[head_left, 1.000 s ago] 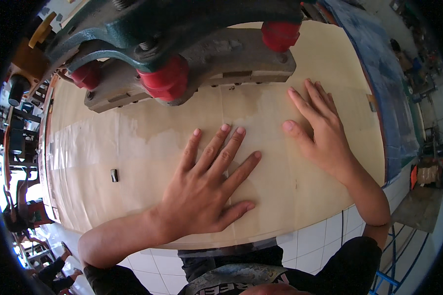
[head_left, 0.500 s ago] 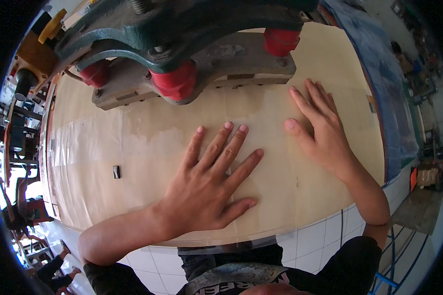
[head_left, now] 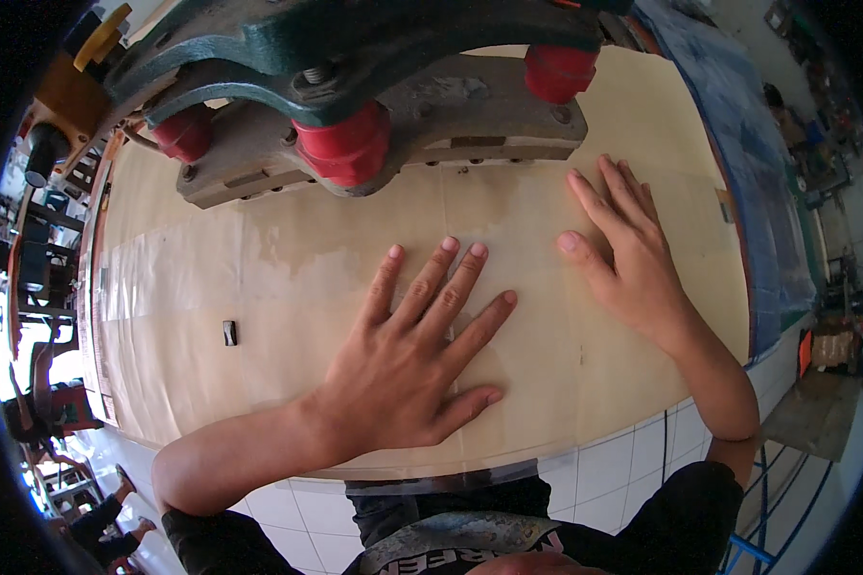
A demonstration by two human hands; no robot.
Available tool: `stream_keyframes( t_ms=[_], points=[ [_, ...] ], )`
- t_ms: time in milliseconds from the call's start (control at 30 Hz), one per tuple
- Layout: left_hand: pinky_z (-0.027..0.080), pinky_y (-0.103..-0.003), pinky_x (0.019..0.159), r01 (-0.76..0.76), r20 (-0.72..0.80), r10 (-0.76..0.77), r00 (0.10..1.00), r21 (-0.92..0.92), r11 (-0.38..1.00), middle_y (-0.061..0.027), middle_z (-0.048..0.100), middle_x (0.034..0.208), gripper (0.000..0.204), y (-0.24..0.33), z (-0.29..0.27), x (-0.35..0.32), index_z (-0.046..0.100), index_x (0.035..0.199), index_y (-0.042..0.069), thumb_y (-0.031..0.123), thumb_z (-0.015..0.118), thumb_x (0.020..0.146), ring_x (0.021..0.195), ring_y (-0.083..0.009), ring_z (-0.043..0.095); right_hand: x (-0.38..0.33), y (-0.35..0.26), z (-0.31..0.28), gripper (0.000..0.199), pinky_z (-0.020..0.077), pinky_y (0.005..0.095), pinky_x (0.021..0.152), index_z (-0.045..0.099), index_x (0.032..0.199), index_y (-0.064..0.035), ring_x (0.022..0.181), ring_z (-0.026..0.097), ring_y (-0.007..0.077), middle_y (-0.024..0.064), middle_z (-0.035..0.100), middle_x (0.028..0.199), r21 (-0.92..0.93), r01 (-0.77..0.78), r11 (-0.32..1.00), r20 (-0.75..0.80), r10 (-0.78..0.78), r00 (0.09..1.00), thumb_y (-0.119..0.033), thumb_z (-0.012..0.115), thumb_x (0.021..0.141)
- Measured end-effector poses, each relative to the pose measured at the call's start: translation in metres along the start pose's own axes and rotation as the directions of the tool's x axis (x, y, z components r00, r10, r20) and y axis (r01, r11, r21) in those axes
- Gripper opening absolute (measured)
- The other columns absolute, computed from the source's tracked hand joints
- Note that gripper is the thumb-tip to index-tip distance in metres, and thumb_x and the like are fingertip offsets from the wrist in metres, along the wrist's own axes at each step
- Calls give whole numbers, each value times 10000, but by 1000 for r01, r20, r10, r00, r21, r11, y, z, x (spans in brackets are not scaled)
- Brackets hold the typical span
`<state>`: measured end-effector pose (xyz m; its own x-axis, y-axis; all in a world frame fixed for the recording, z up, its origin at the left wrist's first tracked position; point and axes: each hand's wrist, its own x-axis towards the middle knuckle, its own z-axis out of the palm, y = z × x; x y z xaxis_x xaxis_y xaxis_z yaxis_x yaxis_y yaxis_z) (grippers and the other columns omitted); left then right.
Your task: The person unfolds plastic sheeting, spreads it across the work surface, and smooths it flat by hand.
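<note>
My left hand (head_left: 417, 359) lies palm down on a large pale yellow sheet-covered board (head_left: 288, 364), its fingers spread and nothing held. To its right, my right hand (head_left: 633, 259) also rests on the board with fingers stretched forward and the thumb apart. Ahead of both hands stands a heavy machine head with a dark green metal frame (head_left: 431, 81), red mounts (head_left: 345, 144) and a long grey metal base (head_left: 489, 105). The right fingertips are close to the right end of that base, apart from it.
A small black piece (head_left: 229, 333) lies on the board's left part. Blue plastic sheeting (head_left: 748, 201) borders the right edge. Beyond the front edge are white floor tiles (head_left: 609, 470). A blue metal frame (head_left: 758, 546) stands at lower right. Another person's legs show at lower left.
The machine head has shifted slightly away from me and to the right. Both hands keep the same spread pose on the board, almost unmoved.
</note>
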<state>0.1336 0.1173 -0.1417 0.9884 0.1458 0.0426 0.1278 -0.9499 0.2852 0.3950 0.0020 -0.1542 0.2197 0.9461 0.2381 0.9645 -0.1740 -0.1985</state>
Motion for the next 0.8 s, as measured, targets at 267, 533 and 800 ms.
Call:
stream_keyframes(
  t_ms=[267,533,800],
  points=[
    [61,-592,1204,-3,-14,3,1000,5,1000,-244,222,1612,747,0,1,-2,394,1520,140,578,523,930,1507,-407,183,0,0,0,616,213,606,1164,488,1447,-58,1414,305,517,345,340,1510,-6,7,1000,-1,-7,1000,-437,557,967],
    [65,-594,1204,-5,-31,5,1000,-7,1000,-245,233,1607,737,0,3,-2,392,1521,137,568,518,937,1500,-413,204,0,0,1,616,204,591,1173,484,1451,-63,1421,301,509,344,343,1509,0,5,1000,2,-5,1000,-433,558,965],
    [79,-610,1195,-44,-106,41,993,-18,999,-249,242,1602,727,-4,8,-4,397,1515,122,563,505,948,1496,-414,215,2,-3,-3,591,205,574,1179,496,1443,-64,1426,316,482,330,368,1503,1,13,1000,-14,-13,1000,-364,610,946]
  ],
)
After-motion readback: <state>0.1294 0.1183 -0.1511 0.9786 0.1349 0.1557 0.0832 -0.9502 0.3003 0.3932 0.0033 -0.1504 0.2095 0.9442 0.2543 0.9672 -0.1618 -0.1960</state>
